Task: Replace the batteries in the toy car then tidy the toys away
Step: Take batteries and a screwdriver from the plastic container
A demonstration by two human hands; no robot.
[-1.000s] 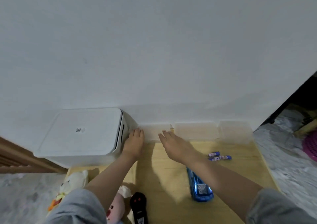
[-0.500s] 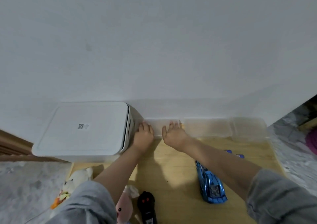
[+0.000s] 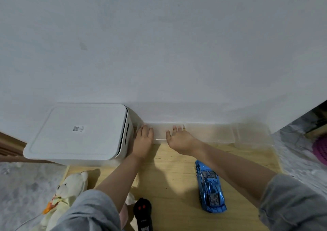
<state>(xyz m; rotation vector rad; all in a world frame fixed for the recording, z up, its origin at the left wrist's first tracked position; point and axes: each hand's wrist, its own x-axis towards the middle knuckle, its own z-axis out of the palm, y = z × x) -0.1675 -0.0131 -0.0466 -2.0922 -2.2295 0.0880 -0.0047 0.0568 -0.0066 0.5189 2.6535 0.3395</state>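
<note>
- Translucent plastic boxes (image 3: 208, 132) line the wall in mid-frame; we cannot make out their contents.
- We see a black remote (image 3: 143, 213) cut off at the bottom edge, and a cream plush toy (image 3: 68, 188) partly hidden behind the grey sleeve at lower left.
- We note a pale wooden board (image 3: 173, 186) on a mottled grey floor, with a white lidded bin (image 3: 77, 133) at centre left against a plain white wall.
- Our left hand (image 3: 143, 140) and right hand (image 3: 178, 138) rest on the leftmost box, fingers extended and loosely spread, gripping nothing.
- We find the blue toy car (image 3: 210, 188) at lower right of centre, below the right forearm, well apart from both hands.
</note>
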